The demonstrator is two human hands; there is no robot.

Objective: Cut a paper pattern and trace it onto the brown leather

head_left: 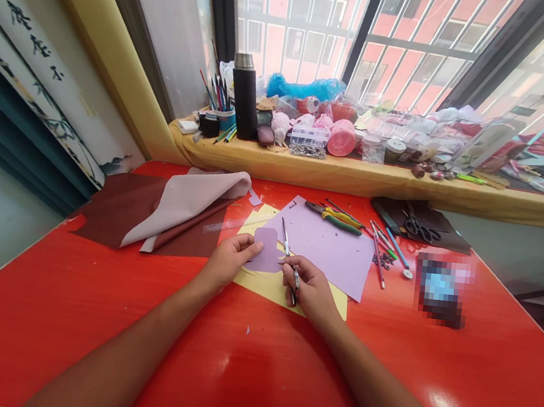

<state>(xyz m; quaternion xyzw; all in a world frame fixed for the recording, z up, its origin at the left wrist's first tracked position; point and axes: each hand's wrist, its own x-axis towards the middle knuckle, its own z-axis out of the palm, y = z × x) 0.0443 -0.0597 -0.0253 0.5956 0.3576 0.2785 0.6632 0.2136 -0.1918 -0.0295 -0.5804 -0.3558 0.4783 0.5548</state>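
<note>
Left grip (232, 257): pinching a small purple card (265, 248), thumb laid on its face at the left edge. Right grip (310, 288): fingers curled round the handles of a pair of scissors (296, 277), blades aimed close to 11 o'clock.

Relation that counts: card to scissors. From my right grip the card lies between 10 and 11 o'clock, just beside. Its long axis runs roughly 12 to 6, nearly in line with the blades, which stand along its 3 o'clock edge. Left grip is the nearer, being on the card; right is only just off it. Whether steel touches that edge, or how far the blades are parted, I can't make out from here.

Below the card, a yellow sheet (268, 287); off to 2 o'clock, a larger purple sheet (335, 252), with pliers (333, 218) across its far edge. Brown fabric (120, 207) at 10 o'clock hems in the left side; pencils (396, 249) sit at 2, past the purple sheet. Widest room for my elbows: 6 o'clock, where the red surface (208, 352) runs towards me with one pale scrap (247, 330) on it.
</note>
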